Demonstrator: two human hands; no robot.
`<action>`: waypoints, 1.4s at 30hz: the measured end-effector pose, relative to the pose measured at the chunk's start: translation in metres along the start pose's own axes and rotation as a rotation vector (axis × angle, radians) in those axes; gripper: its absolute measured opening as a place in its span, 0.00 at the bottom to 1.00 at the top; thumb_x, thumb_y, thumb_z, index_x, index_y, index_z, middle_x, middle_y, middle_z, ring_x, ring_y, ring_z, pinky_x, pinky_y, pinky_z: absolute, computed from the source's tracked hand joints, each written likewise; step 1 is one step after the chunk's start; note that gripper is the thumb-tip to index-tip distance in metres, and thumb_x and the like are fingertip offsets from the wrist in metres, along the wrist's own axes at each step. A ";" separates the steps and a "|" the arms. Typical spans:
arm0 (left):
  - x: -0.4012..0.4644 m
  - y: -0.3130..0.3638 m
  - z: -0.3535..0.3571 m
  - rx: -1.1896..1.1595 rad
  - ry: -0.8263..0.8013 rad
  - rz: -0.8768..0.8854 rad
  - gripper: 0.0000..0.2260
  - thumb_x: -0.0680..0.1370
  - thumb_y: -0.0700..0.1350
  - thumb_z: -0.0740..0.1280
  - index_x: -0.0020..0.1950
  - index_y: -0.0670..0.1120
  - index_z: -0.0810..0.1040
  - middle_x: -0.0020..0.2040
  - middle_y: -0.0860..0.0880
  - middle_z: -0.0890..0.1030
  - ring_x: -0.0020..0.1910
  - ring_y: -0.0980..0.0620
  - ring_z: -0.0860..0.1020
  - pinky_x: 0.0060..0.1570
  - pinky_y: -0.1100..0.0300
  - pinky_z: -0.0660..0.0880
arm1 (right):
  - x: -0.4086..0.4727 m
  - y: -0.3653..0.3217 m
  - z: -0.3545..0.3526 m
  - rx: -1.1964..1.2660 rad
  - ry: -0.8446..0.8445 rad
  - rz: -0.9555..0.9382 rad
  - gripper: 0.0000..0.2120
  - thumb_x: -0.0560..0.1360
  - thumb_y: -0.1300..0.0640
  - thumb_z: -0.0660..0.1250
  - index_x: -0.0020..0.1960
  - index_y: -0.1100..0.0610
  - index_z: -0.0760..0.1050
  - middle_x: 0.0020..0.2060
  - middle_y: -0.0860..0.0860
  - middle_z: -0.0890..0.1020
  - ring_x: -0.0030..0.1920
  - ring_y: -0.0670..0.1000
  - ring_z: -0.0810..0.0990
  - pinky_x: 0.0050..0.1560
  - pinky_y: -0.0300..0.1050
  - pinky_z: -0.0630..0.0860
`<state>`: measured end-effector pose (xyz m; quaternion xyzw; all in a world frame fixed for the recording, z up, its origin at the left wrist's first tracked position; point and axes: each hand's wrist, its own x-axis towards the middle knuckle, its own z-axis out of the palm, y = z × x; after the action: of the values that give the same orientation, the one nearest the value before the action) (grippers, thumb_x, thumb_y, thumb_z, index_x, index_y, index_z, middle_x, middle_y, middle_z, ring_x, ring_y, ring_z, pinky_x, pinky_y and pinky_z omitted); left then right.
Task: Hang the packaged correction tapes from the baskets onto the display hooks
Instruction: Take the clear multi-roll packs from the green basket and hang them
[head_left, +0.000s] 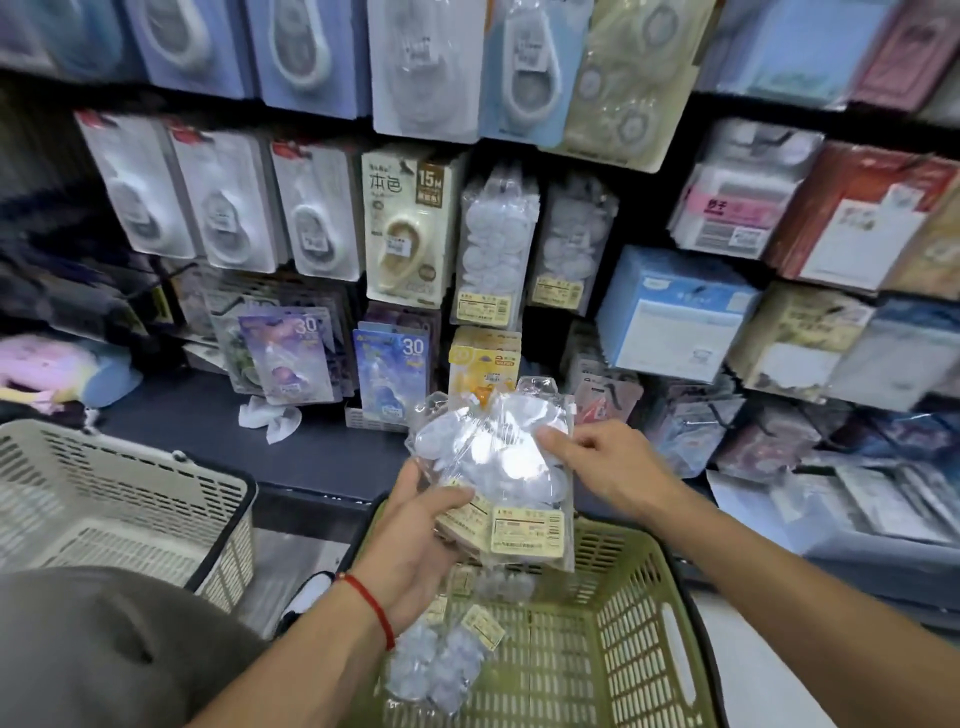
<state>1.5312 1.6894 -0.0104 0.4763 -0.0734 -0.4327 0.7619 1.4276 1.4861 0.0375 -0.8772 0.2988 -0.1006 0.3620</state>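
Left hand (415, 540) grips clear correction-tape packs (493, 467) — right hand (597, 462) pinches their top edge — tapes inside blurred.

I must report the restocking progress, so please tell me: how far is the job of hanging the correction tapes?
Done: matching clear packs already hang on the display hooks. In hand: the left hand grips a bundle of packs from below while the right hand pinches its upper edge, above the green basket. Left: a few loose packs lie in that basket. The beige basket's contents cannot be seen.
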 end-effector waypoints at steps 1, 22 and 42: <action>0.002 0.011 0.005 0.023 -0.027 0.012 0.19 0.81 0.30 0.64 0.68 0.48 0.74 0.63 0.39 0.84 0.53 0.37 0.84 0.47 0.43 0.80 | 0.002 -0.004 -0.002 0.018 0.053 -0.036 0.33 0.73 0.24 0.62 0.28 0.51 0.62 0.23 0.45 0.63 0.25 0.44 0.61 0.28 0.39 0.58; 0.088 0.120 0.075 0.523 -0.083 0.453 0.22 0.77 0.49 0.76 0.68 0.58 0.72 0.61 0.50 0.85 0.60 0.48 0.84 0.64 0.43 0.80 | 0.053 -0.055 -0.037 0.653 0.616 -0.154 0.13 0.82 0.43 0.68 0.50 0.52 0.79 0.48 0.59 0.84 0.48 0.62 0.83 0.53 0.63 0.81; 0.083 0.136 0.054 0.564 0.061 0.713 0.13 0.80 0.46 0.73 0.58 0.61 0.73 0.50 0.73 0.81 0.49 0.72 0.80 0.43 0.79 0.73 | 0.088 -0.090 -0.065 0.843 0.597 -0.086 0.13 0.77 0.47 0.74 0.48 0.58 0.82 0.41 0.59 0.85 0.42 0.57 0.79 0.50 0.69 0.80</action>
<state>1.6342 1.6161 0.1008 0.6228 -0.3252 -0.0923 0.7056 1.5136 1.4468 0.1434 -0.5999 0.2862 -0.4729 0.5784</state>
